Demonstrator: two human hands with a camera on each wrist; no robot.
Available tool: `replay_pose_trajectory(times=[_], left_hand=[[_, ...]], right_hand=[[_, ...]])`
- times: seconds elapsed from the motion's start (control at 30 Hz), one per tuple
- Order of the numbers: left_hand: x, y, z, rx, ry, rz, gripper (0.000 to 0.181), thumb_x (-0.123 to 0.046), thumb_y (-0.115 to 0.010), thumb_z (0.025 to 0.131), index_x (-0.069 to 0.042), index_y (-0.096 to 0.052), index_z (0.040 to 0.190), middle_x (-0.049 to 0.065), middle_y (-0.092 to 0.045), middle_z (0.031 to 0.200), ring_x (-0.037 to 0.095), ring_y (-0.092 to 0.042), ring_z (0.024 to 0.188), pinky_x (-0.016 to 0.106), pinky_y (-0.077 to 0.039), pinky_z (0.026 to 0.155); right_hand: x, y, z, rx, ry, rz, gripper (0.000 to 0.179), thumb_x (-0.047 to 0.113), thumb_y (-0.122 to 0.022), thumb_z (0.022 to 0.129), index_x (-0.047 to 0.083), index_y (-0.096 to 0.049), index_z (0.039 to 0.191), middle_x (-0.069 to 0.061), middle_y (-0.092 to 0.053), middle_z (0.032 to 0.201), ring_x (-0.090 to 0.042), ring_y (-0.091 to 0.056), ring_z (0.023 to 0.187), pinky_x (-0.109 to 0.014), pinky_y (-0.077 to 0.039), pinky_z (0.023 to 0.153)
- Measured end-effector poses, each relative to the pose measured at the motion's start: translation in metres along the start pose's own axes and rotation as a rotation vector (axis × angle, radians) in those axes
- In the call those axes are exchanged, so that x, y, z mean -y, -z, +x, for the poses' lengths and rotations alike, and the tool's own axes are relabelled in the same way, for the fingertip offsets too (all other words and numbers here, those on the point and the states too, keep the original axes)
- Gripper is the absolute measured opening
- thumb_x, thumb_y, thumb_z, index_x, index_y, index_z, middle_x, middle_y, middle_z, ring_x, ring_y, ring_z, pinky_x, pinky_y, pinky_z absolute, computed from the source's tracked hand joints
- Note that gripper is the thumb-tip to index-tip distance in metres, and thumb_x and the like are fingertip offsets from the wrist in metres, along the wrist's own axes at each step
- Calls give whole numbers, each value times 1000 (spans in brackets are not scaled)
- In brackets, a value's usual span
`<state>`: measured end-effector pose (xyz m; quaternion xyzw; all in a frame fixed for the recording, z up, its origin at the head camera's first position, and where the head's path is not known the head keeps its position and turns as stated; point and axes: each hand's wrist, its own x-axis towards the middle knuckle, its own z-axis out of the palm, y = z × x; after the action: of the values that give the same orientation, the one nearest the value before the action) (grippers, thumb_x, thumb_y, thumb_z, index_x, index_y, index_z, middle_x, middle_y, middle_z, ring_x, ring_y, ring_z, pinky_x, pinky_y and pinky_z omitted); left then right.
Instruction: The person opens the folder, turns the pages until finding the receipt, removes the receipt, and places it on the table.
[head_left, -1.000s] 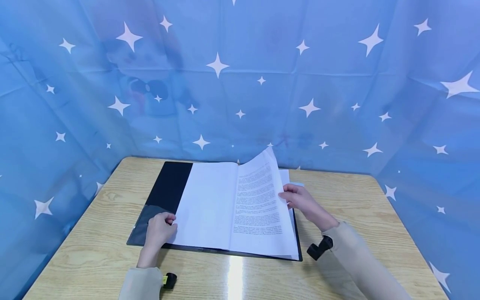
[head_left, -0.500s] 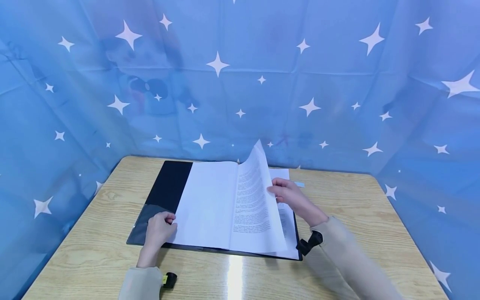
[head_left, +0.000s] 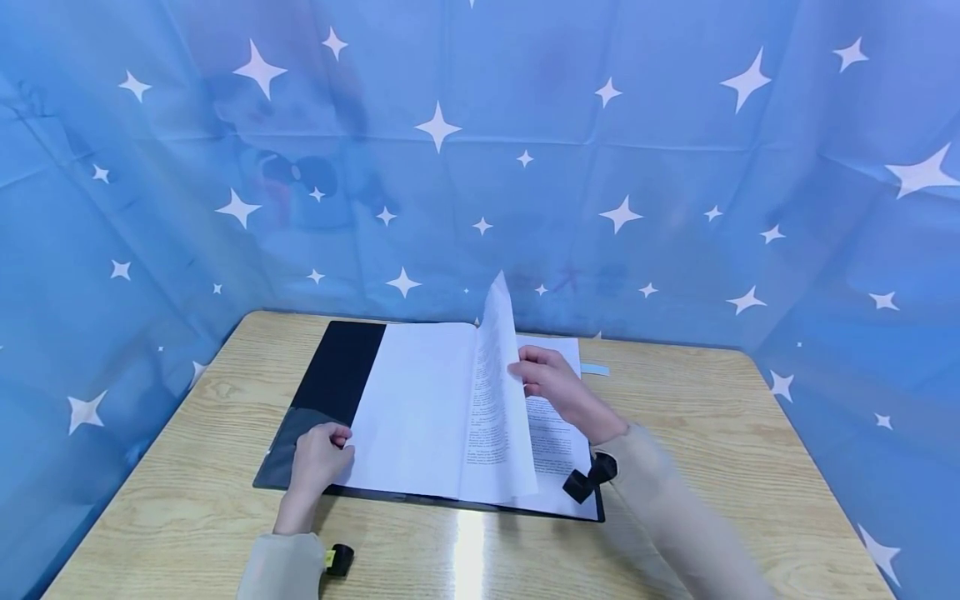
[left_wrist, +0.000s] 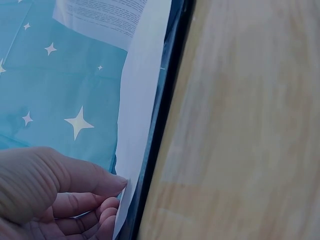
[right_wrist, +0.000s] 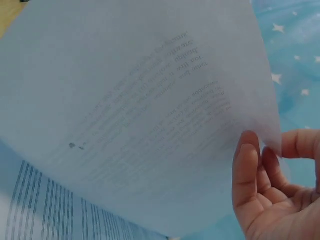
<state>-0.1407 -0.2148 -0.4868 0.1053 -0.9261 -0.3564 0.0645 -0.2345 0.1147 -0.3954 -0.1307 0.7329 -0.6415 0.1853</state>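
A black folder [head_left: 348, 358] lies spread on the table, with white pages on both sides. My right hand [head_left: 553, 379] pinches the outer edge of a printed sheet [head_left: 491, 400] between thumb and fingers. That sheet stands raised and bowed, its far corner highest, and its print shows through from behind in the right wrist view. Under it lies another printed page [head_left: 555, 442]. My left hand [head_left: 318, 457] stays at the lower left, its thumb and curled fingers pinching the outer edge of the blank left page [head_left: 412, 400], seen as a pale strip of paper [left_wrist: 142, 85] in the left wrist view.
A light blue tab [head_left: 596, 369] sticks out past the folder's right side. The wooden table [head_left: 712, 417] reaches back to a blue curtain [head_left: 480, 183] with white stars. Black wrist devices [head_left: 339, 561] sit by both sleeves.
My right hand has moved left with the sheet, which now stands steeper and uncovers more of the printed page beneath. The left hand has stayed in place.
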Motion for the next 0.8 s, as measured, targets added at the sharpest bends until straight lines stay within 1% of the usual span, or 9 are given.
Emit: replay_pose_trajectory(times=[0.23,0.4,0.47,0.57,0.67,0.8], left_hand=[[4,-1,1,-15,-8,3,15,3,-64,71,7,-67,85,10,-62,73,23,-55,68,37,-45,62],[5,-2,2,-17,-9,4,15,3,-64,70,6,-67,84,9,-62,72,23,-56,68,36,-45,61],[4,-1,2,-13,-4,5,15,3,-64,71,6,-67,85,9,-61,72,23,-55,68,36,-45,61],[4,-1,2,-7,3,4,15,3,-65,71,7,-67,85,9,-61,72,23,-55,68,36,-45,61],[3,-1,1,-2,5,3,15,4,-65,71,7,-67,86,9,-61,73,23,-55,68,37,-45,61],[2,0,1,-1,4,5,15,4,-65,71,7,-67,86,10,-61,73,23,-55,68,37,-45,62]], right_hand=[[6,-14,9,23,18,53,20,13,-53,89,-2,-56,101,-10,-58,97,-20,-57,80,-31,-48,69],[8,-23,18,27,13,75,12,12,-53,89,1,-54,91,-7,-55,83,-18,-55,74,-30,-47,67],[9,-28,21,27,6,94,11,12,-53,89,1,-55,91,-5,-56,82,-17,-55,72,-30,-47,67],[11,-34,26,35,-2,132,16,12,-54,89,-1,-57,98,-4,-61,86,-15,-56,71,-29,-48,68],[13,-41,30,40,-11,174,25,11,-55,88,-4,-57,108,-5,-64,92,-15,-59,72,-29,-49,70],[14,-49,35,54,-10,196,31,11,-55,88,-6,-55,114,-8,-64,93,-15,-59,74,-29,-50,71]])
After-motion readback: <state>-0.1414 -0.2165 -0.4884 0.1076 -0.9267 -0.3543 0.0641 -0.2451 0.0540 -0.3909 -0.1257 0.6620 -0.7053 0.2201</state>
